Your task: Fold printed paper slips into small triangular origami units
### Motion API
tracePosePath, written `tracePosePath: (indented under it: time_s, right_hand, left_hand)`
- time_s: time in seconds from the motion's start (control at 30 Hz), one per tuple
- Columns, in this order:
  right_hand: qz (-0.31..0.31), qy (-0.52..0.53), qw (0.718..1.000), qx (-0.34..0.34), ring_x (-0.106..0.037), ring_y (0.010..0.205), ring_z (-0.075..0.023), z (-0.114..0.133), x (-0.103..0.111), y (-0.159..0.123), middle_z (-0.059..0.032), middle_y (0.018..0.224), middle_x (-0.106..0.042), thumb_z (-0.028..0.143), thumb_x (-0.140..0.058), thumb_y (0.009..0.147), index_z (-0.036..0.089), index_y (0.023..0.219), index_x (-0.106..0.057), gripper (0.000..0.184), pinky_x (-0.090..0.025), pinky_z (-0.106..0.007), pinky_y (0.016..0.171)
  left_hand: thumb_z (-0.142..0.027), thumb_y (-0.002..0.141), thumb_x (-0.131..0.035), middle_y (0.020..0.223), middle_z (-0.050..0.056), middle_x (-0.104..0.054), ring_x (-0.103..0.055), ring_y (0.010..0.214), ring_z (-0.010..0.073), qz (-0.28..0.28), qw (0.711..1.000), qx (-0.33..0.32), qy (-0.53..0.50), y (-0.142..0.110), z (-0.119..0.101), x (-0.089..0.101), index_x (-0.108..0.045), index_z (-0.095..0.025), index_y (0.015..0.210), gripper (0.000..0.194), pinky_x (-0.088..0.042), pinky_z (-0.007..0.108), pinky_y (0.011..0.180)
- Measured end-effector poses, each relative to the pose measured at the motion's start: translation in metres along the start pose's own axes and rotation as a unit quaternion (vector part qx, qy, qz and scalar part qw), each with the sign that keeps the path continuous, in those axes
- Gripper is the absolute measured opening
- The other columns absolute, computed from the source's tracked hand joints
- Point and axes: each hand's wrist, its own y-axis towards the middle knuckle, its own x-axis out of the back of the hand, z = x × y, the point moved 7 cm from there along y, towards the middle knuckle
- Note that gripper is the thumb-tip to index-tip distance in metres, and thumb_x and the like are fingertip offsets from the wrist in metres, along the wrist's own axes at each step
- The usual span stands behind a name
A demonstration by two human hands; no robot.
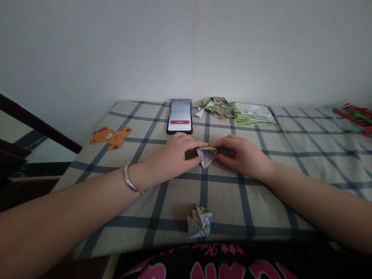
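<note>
Both hands meet at the middle of a checked cloth (276, 162), pinching one small folded piece of printed paper (207, 156). My left hand (174, 155) grips its left side with fingers closed; a silver bangle (129, 180) circles that wrist. My right hand (242, 154) holds the right side, fingers pressed together on the fold. The paper points downward and rests on or just above the cloth.
A finished folded paper shape (199, 221) lies near the front edge. A phone (179, 118) with a lit screen lies behind the hands. Crumpled printed paper (216, 106) and flat leaflets (253, 113) sit at the back. Red and green strips (356, 115) lie far right. A bear print (111, 137) marks the cloth's left.
</note>
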Motion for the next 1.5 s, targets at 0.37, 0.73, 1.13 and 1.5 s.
tracePosePath:
  time_s: [0.37,0.73,1.13,1.5]
  right_hand:
    - [-0.022,-0.007,1.000,0.014,-0.067,0.095,-0.0191,0.005,-0.002,-0.001,-0.0037,0.106,-0.072,0.012,-0.060,0.079,0.022,0.114,-0.063,0.037,-0.053,-0.034,0.084]
    - [0.040,0.053,0.992,0.106,-0.065,0.106,-0.0162,0.012,-0.006,0.000,-0.0050,0.117,-0.069,0.006,-0.055,0.082,0.021,0.115,-0.064,0.037,-0.053,-0.033,0.092]
    - [0.087,-0.001,0.981,0.172,-0.061,0.117,-0.0172,0.013,-0.009,-0.004,-0.0062,0.129,-0.064,0.014,-0.049,0.093,0.019,0.124,-0.062,0.034,-0.051,-0.035,0.098]
    - [0.131,-0.054,0.962,0.234,-0.056,0.121,-0.0208,0.019,-0.013,-0.004,-0.0088,0.133,-0.061,0.016,-0.045,0.097,0.013,0.128,-0.060,0.035,-0.048,-0.038,0.103]
  left_hand:
    - [-0.024,0.084,-0.062,0.093,0.001,-0.067,-0.059,0.095,0.0200,-0.027,0.997,0.061,-0.030,0.000,0.003,0.002,-0.064,-0.021,0.095,0.012,-0.047,0.038,0.085]
    - [-0.015,0.081,-0.062,0.090,0.004,-0.068,-0.060,0.092,0.0199,-0.023,0.998,0.055,-0.011,0.002,0.009,0.004,-0.066,-0.017,0.093,0.013,-0.048,0.035,0.083]
    - [-0.024,0.084,-0.068,0.095,0.002,-0.070,-0.059,0.098,0.0189,0.028,0.998,-0.059,0.014,0.005,0.011,0.006,-0.072,-0.023,0.100,0.016,-0.046,0.033,0.088]
    - [-0.020,0.095,-0.050,0.092,0.001,-0.073,-0.058,0.098,0.0180,0.002,0.956,-0.239,0.170,-0.005,-0.011,0.005,-0.070,-0.016,0.099,0.020,-0.049,0.031,0.091]
